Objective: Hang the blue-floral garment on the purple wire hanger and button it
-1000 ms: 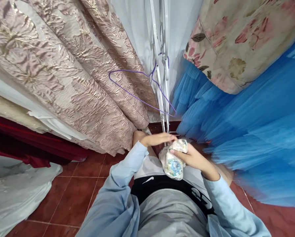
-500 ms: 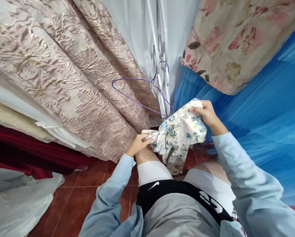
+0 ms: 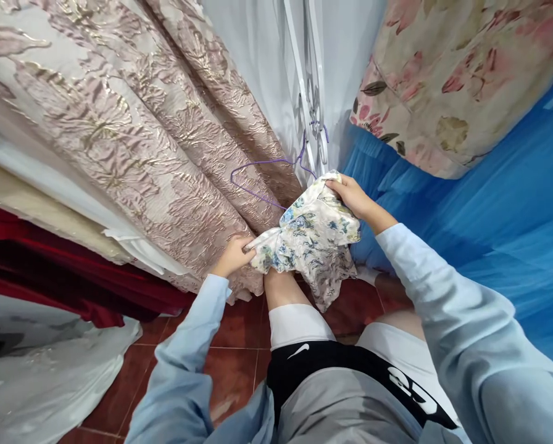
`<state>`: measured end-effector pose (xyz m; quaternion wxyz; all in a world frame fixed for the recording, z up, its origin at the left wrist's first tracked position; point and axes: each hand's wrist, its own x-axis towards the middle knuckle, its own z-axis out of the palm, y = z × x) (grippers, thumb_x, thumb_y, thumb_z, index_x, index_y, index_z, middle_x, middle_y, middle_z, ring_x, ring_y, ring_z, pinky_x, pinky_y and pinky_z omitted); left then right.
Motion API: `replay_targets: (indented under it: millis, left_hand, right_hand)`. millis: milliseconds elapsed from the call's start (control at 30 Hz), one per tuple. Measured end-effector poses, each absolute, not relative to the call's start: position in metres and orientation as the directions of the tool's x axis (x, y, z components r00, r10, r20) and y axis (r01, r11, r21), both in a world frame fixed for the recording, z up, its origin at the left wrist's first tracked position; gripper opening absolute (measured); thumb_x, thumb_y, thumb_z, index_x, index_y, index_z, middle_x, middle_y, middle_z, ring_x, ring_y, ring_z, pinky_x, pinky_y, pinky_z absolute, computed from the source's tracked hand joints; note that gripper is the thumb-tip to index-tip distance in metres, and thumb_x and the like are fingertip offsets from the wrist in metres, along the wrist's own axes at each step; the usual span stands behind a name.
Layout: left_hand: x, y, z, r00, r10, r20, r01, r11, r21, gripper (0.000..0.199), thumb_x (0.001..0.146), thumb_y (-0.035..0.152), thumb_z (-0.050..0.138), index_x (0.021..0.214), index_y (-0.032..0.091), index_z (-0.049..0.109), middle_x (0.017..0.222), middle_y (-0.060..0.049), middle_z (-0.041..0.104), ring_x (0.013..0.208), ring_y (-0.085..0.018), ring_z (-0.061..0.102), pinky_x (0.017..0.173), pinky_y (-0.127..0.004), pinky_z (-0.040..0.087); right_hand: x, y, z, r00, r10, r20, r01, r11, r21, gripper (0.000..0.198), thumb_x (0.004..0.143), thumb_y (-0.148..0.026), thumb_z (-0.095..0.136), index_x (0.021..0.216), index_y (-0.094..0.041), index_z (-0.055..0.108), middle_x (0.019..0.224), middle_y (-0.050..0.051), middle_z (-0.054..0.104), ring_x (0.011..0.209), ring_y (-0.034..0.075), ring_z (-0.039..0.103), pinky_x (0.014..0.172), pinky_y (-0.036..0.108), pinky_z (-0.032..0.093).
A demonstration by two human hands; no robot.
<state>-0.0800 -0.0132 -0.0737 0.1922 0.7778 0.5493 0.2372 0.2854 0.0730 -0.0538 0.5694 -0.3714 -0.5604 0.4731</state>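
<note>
A small white garment [image 3: 316, 231] with a blue and yellow floral print hangs between my two hands, its lower part dangling over my knee. My left hand [image 3: 234, 256] pinches the garment's left end. Higher up, my right hand [image 3: 353, 196] grips its upper right corner. Behind the garment a purple wire hanger [image 3: 258, 163] hangs by its hook on a white metal rack [image 3: 317, 74]. The hanger's right arm goes out of sight behind or inside the cloth; I cannot tell which.
Pink brocade fabric [image 3: 165, 135] drapes down on the left, with dark red cloth [image 3: 49, 265] beyond it. To the right hang a floral fabric [image 3: 443, 92] and blue tulle [image 3: 480, 228]. White cloth [image 3: 68, 370] reaches the red tiled floor [image 3: 234, 327] at lower left.
Both hands have moved left with the garment, the right one also upward. The garment is spread wider and now covers more of the hanger's right side.
</note>
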Motion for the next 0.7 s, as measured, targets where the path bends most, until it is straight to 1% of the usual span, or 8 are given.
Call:
replay_targets:
  millis: [67, 200, 267, 367, 433, 567, 633, 700]
  left_hand:
    - [-0.091, 0.006, -0.078, 0.288, 0.948, 0.133, 0.777, -0.312, 0.547, 0.015, 0.071, 0.004, 0.070, 0.076, 0.018, 0.069, 0.075, 0.002, 0.068, 0.077, -0.018, 0.057, 0.086, -0.031, 0.044]
    - [-0.101, 0.050, -0.065, 0.160, 0.934, 0.320, 0.785, -0.317, 0.533, 0.018, 0.074, -0.001, 0.064, 0.076, 0.016, 0.064, 0.072, 0.002, 0.062, 0.080, -0.018, 0.055, 0.090, -0.030, 0.043]
    - [-0.099, 0.072, -0.048, 0.096, 0.904, 0.416, 0.791, -0.323, 0.520, 0.016, 0.079, 0.001, 0.060, 0.076, 0.017, 0.062, 0.075, 0.000, 0.062, 0.088, -0.020, 0.058, 0.097, -0.033, 0.043]
    - [-0.085, 0.099, -0.020, 0.043, 0.839, 0.543, 0.760, -0.381, 0.527, 0.008, 0.088, 0.014, 0.057, 0.084, 0.018, 0.062, 0.090, -0.005, 0.069, 0.101, -0.024, 0.064, 0.103, -0.039, 0.045]
    - [-0.067, 0.111, -0.006, 0.067, 0.802, 0.594, 0.689, -0.468, 0.553, 0.010, 0.093, 0.026, 0.058, 0.098, 0.019, 0.063, 0.108, -0.008, 0.072, 0.111, -0.024, 0.065, 0.106, -0.041, 0.047]
    - [-0.033, 0.115, 0.000, 0.258, 0.745, 0.615, 0.569, -0.631, 0.527, 0.047, 0.091, 0.042, 0.067, 0.132, 0.025, 0.053, 0.147, -0.013, 0.056, 0.137, -0.025, 0.054, 0.116, -0.044, 0.043]
    - [-0.026, 0.109, -0.005, 0.283, 0.749, 0.599, 0.595, -0.627, 0.503, 0.051, 0.091, 0.043, 0.067, 0.135, 0.023, 0.053, 0.148, -0.014, 0.054, 0.138, -0.026, 0.052, 0.117, -0.044, 0.041]
    - [-0.025, 0.101, -0.012, 0.265, 0.791, 0.551, 0.654, -0.567, 0.501, 0.039, 0.094, 0.040, 0.061, 0.125, 0.017, 0.060, 0.133, -0.014, 0.065, 0.126, -0.026, 0.060, 0.112, -0.043, 0.045]
  right_hand:
    - [0.296, 0.068, -0.045, -0.095, 0.955, 0.280, -0.102, 0.271, -0.957, 0.021, 0.079, -0.035, 0.072, 0.082, -0.018, 0.061, 0.073, -0.004, 0.058, 0.068, 0.013, 0.050, 0.070, 0.026, 0.041]
    - [0.315, 0.061, -0.024, -0.181, 0.955, 0.234, -0.033, 0.232, -0.972, 0.020, 0.078, -0.033, 0.075, 0.083, -0.016, 0.065, 0.078, 0.000, 0.064, 0.073, 0.015, 0.056, 0.074, 0.029, 0.046]
    - [0.321, 0.059, -0.015, -0.197, 0.954, 0.226, 0.020, 0.234, -0.972, 0.021, 0.077, -0.033, 0.076, 0.085, -0.016, 0.067, 0.081, 0.001, 0.067, 0.077, 0.017, 0.059, 0.079, 0.032, 0.048]
    - [0.325, 0.057, -0.008, -0.208, 0.950, 0.233, 0.068, 0.251, -0.966, 0.024, 0.076, -0.035, 0.077, 0.088, -0.016, 0.070, 0.086, 0.003, 0.071, 0.083, 0.020, 0.063, 0.085, 0.036, 0.050]
    - [0.327, 0.057, -0.008, -0.204, 0.952, 0.229, 0.097, 0.252, -0.963, 0.025, 0.076, -0.036, 0.076, 0.089, -0.015, 0.071, 0.088, 0.004, 0.072, 0.084, 0.021, 0.063, 0.086, 0.037, 0.050]
    - [0.330, 0.058, -0.014, -0.158, 0.956, 0.246, 0.198, 0.274, -0.941, 0.023, 0.078, -0.037, 0.073, 0.084, -0.015, 0.069, 0.082, 0.003, 0.070, 0.079, 0.020, 0.062, 0.079, 0.034, 0.049]
    - [0.333, 0.057, -0.020, -0.103, 0.953, 0.285, 0.255, 0.302, -0.919, 0.024, 0.081, -0.039, 0.070, 0.084, -0.016, 0.067, 0.080, 0.003, 0.069, 0.076, 0.019, 0.061, 0.075, 0.032, 0.048]
    - [0.337, 0.052, -0.025, -0.003, 0.947, 0.322, 0.367, 0.301, -0.880, 0.027, 0.084, -0.044, 0.068, 0.087, -0.017, 0.065, 0.079, 0.003, 0.067, 0.074, 0.019, 0.059, 0.072, 0.031, 0.046]
